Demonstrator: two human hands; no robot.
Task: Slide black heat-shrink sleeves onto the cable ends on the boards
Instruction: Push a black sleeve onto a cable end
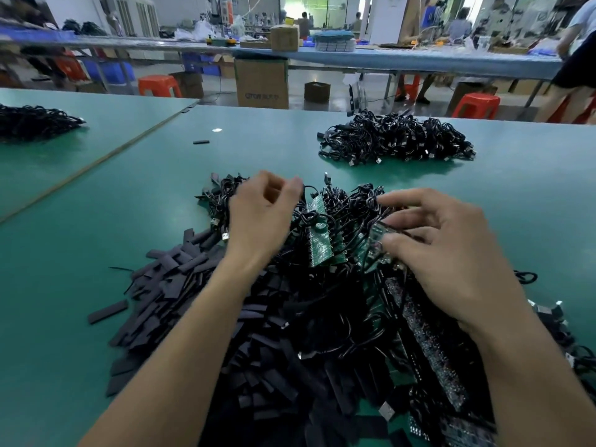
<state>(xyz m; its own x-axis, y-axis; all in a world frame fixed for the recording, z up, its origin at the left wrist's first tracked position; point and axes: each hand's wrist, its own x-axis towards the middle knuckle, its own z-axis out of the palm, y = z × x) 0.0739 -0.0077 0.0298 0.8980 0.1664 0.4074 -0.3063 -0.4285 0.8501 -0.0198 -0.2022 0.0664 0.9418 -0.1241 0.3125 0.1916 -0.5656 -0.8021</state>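
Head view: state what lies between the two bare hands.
In the head view, green circuit boards tangled with thin black cables lie between the left hand and right hand.

I see my right hand [442, 250] pinching a green board [378, 243] in the cable tangle [348, 204], blurred there. Left hand [261, 217] is curled over the tangle beside upright boards [319, 243]; can't tell if it holds anything. Sleeve pile [180, 285] lies near-left on the table [96, 195], second cable heap [396, 140] far right.
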